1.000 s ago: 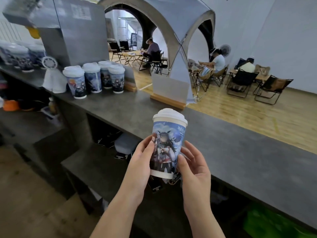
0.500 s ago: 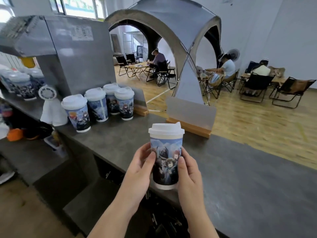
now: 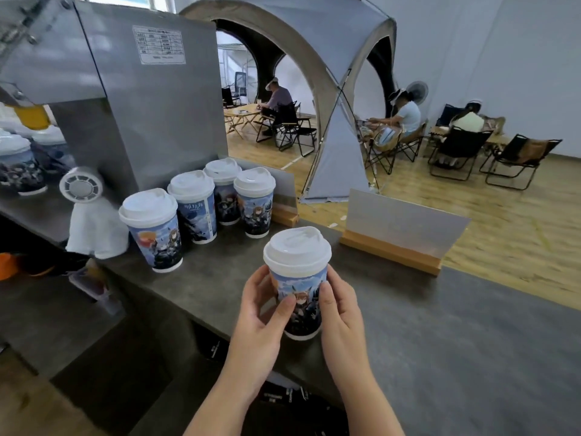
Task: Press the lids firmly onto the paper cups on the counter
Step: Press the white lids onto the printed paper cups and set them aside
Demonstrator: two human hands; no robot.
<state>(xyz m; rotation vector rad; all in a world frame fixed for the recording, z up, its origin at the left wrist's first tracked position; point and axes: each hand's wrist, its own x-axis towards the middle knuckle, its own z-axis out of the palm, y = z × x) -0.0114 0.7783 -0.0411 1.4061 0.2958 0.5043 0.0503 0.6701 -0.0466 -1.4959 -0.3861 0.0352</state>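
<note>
My left hand and right hand clasp the paper cup — light, crushable walls, I judge — so I'd press its lid at the rim.

The dark grey bench carries a cluster of four lidded paper cups at its left part, a white cloth-draped fan beside them, a wooden-based sign holder further right, and one lidded cup near the front edge.

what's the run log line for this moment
left hand: holds cup | right hand: holds cup | lid: on | cup: at counter
</note>
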